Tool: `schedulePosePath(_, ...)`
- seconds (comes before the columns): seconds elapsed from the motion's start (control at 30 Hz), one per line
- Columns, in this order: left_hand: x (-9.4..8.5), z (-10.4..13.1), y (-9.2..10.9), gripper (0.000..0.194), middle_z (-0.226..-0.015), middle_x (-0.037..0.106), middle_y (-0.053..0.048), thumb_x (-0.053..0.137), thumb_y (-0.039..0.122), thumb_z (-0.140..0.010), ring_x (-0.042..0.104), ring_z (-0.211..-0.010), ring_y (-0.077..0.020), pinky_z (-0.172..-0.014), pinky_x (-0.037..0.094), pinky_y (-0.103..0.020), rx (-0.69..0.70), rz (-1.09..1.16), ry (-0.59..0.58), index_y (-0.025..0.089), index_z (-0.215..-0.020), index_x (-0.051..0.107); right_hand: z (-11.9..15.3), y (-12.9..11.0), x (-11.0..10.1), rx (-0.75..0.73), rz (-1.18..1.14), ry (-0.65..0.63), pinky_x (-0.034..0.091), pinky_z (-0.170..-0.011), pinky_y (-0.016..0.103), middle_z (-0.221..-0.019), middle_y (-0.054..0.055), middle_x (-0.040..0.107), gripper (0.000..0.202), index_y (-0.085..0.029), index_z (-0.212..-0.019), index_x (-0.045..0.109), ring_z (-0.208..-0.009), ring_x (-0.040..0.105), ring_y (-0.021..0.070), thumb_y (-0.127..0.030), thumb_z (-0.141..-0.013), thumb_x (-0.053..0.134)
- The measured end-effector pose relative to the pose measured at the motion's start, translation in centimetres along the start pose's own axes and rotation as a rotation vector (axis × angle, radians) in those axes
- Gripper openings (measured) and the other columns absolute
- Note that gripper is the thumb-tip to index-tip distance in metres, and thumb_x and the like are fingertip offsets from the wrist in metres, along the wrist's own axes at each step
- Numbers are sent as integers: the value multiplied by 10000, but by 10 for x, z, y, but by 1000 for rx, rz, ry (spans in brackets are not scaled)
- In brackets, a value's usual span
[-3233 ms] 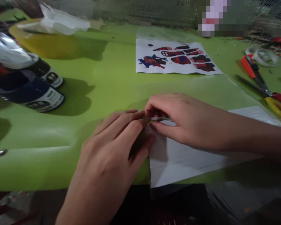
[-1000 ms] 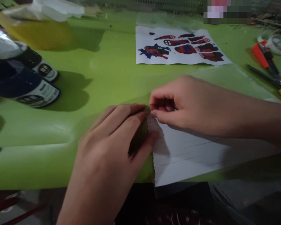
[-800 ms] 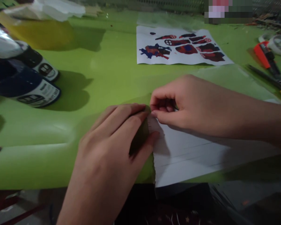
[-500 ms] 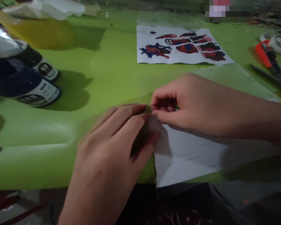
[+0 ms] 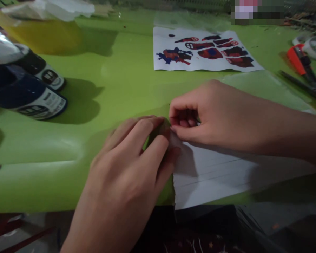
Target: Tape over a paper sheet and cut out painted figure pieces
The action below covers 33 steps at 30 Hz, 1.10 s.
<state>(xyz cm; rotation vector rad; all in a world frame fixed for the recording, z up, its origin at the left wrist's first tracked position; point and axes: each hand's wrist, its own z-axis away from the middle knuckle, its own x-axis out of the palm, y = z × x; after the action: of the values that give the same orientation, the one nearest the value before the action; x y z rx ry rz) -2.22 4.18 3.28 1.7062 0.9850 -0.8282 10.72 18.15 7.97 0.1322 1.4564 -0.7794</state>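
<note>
A white sheet of paper [image 5: 208,179] with faint ruled lines lies at the front of the green table, its left edge ragged. At the upper left corner of this sheet, my right hand [image 5: 213,112] is closed, thumb and forefinger pinched on the paper and the other fingers curled in. My left hand [image 5: 129,161] rests beside the ragged edge, fingers bent and apart, with the thumb touching the paper. The forefinger's tip is hidden behind its bent knuckle.
A sheet with dark red and blue painted shapes [image 5: 213,65] lies behind my hands. Two paint bottles [image 5: 46,103] stand at left, near a yellow container [image 5: 42,37]. At right are an orange cutter [image 5: 296,59] and tape rolls [image 5: 314,47]. The table edge [image 5: 37,207] is in front.
My left forefinger has bent and drawn back from the paper's corner toward the thumb, opening a gap beside the middle finger. The right hand has hardly moved.
</note>
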Motion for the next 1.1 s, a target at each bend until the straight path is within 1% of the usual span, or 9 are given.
schedulePosePath(0.13, -2, -2, 0, 275, -1218, 669, -117, 422, 202, -1026, 607, -1190, -327, -1006, 529, -534, 23, -44, -35, 204, -979, 692, 1, -2, -1, -86, 63, 39, 261, -472, 253, -524, -52, 534, 250, -186, -612, 612, -472, 401, 54, -169, -847, 696)
schedulePosePath(0.27, -2, -3, 0, 198, -1103, 663, -106, 469, 143, -986, 612, -1079, -323, -904, 544, -522, 14, -35, -23, 210, -969, 654, 1, -9, -3, 52, 135, -48, 281, -486, 277, -548, -39, 546, 241, -192, -626, 592, -479, 426, 81, -162, -812, 742)
schedulePosePath(0.37, -1, -3, 0, 142, -1089, 644, -102, 511, 128, -971, 592, -1057, -315, -882, 530, -502, 11, -30, -5, 209, -970, 629, 4, -7, -2, 13, 67, -17, 322, -526, 277, -680, -9, 630, 75, -176, -861, 662, -559, 516, 121, -167, -834, 732)
schedulePosePath(0.47, -1, -3, 1, 75, -1104, 626, -95, 577, 137, -950, 571, -1078, -314, -925, 510, -505, 8, -58, -21, 203, -961, 611, 7, 0, -2, -74, -5, 20, 349, -571, 277, -769, 4, 672, 238, -173, -1115, 643, -639, 578, 148, -146, -880, 672)
schedulePosePath(0.53, -1, -4, 1, 66, -1106, 622, -85, 602, 136, -939, 565, -1085, -310, -952, 499, -511, 4, -83, -27, 201, -951, 603, 9, 3, -3, -82, -8, -2, 347, -579, 285, -769, 1, 681, 201, -194, -1079, 655, -643, 587, 153, -139, -886, 653)
schedulePosePath(0.67, -1, -5, 2, 85, -1097, 631, -84, 567, 119, -953, 573, -1053, -299, -916, 511, -492, 7, -90, -16, 190, -948, 612, 11, 2, -7, -92, 60, -29, 353, -579, 306, -826, 23, 691, 67, -208, -860, 634, -659, 578, 161, -145, -879, 646)
schedulePosePath(0.83, -1, -6, 1, 95, -1116, 640, -97, 554, 129, -967, 577, -1075, -303, -905, 515, -479, 22, -82, -8, 175, -963, 637, 12, 7, -11, -116, 85, -38, 428, -639, 313, -988, 62, 696, 80, -199, -908, 636, -791, 612, 193, -136, -868, 667)
schedulePosePath(0.97, 1, -6, -3, 81, -1137, 644, -99, 563, 166, -976, 584, -1080, -300, -905, 520, -484, 46, -59, 12, 172, -942, 637, 25, 24, -9, -245, 45, 58, 481, -749, 333, -1083, 65, 690, 158, -222, -1021, 664, -918, 647, 232, -179, -870, 660)
schedulePosePath(1.1, 3, -6, -7, 70, -1162, 656, -99, 569, 163, -969, 591, -1094, -282, -925, 524, -474, 48, 1, 57, 181, -930, 623, 53, 40, 1, -249, 35, 212, 502, -863, 369, -1209, 88, 634, 241, -235, -1148, 649, -1057, 642, 270, -237, -909, 626)
